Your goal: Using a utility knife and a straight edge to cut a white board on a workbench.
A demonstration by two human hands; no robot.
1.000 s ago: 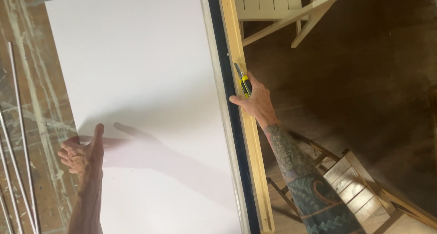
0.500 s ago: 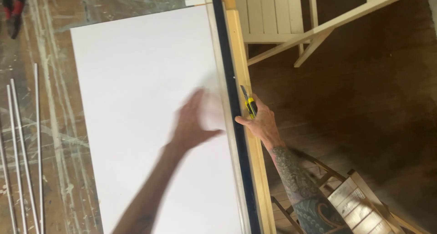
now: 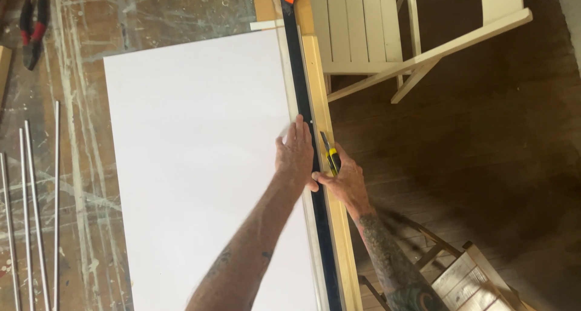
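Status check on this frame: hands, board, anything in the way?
Left hand flat on white board at straightedge. Right hand grips yellow knife along the straightedge. Nothing on the cut line ahead.

- Loads of open room across the white board (image 3: 193,165), left of the left hand (image 3: 295,156).
- Straightedge (image 3: 302,93) and wooden strip (image 3: 318,87) wall off the right edge.
- Metal rods (image 3: 30,202) clutter the far-left surface (image 3: 78,75).

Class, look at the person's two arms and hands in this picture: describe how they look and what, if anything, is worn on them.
Both arms are bare, with no sleeves, gloves or watch in view. The right forearm carries dense dark tattooing from wrist to elbow. The left forearm bears only a few small dark tattoo marks. The left hand and right hand show no rings that can be made out.
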